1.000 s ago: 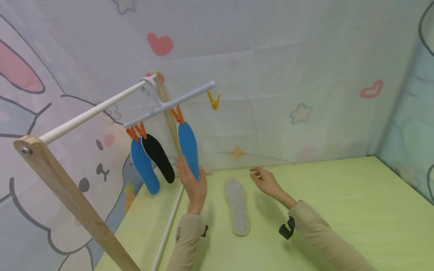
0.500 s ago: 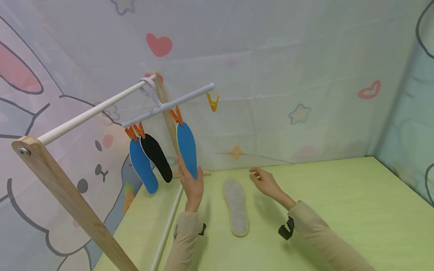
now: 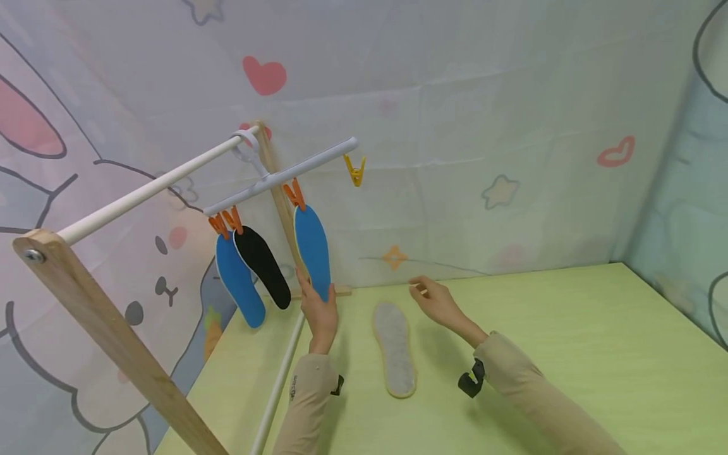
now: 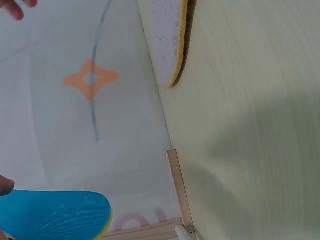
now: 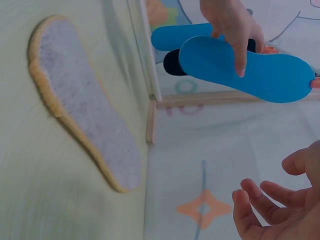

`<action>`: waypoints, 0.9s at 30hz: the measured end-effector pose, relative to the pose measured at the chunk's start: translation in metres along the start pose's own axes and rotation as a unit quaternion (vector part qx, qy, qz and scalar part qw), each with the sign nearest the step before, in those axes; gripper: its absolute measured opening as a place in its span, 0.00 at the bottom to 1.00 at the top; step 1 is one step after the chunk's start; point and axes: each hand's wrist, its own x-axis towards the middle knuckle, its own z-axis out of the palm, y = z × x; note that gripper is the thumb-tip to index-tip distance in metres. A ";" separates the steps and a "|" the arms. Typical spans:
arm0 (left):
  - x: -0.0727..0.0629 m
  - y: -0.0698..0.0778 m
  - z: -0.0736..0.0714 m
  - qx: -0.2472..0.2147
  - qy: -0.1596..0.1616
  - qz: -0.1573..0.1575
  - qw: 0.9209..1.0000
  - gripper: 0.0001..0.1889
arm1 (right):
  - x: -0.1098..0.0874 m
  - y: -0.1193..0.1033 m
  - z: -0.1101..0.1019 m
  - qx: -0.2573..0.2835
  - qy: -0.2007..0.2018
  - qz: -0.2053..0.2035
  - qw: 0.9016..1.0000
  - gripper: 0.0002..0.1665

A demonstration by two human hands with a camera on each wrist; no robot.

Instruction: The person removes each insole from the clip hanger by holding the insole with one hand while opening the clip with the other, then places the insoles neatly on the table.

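Note:
My left hand (image 3: 320, 316) holds the lower part of a hanging blue insole (image 3: 313, 246). In the right wrist view, its thumb lies across the blue face and the other fingers pass behind the edge. An orange clothespin (image 3: 295, 194) grips that insole's top, below a pale hanger bar (image 3: 313, 164). My right hand (image 3: 436, 303) hovers over the table with loosely bent fingers and nothing in them. Between the hands, a grey insole (image 3: 395, 347) with a yellowish rim lies flat on the green table (image 3: 546, 328).
Left on the hanger, another blue insole (image 3: 239, 278) and a black insole (image 3: 263, 265) hang from orange clothespins. A yellow clothespin (image 3: 355, 172) hangs at the right end. The rack's wooden leg (image 3: 119, 341) and white rail (image 3: 153, 186) stand at the left; patterned cloth rises behind.
My left hand has slipped slightly lower along the blue insole. My right hand has drifted a little to the left. The insole stays hanging.

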 end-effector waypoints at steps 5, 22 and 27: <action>0.000 0.000 0.000 0.009 0.000 -0.009 1.000 0.40 | 0.009 -0.014 0.002 0.002 0.000 -0.016 1.000 0.19; -0.009 0.006 -0.002 0.033 0.022 0.023 0.999 0.32 | 0.029 -0.043 0.008 0.005 -0.003 -0.061 0.998 0.21; -0.012 0.006 0.001 0.042 0.029 0.039 0.998 0.29 | 0.033 -0.050 0.010 0.011 -0.008 -0.074 0.997 0.21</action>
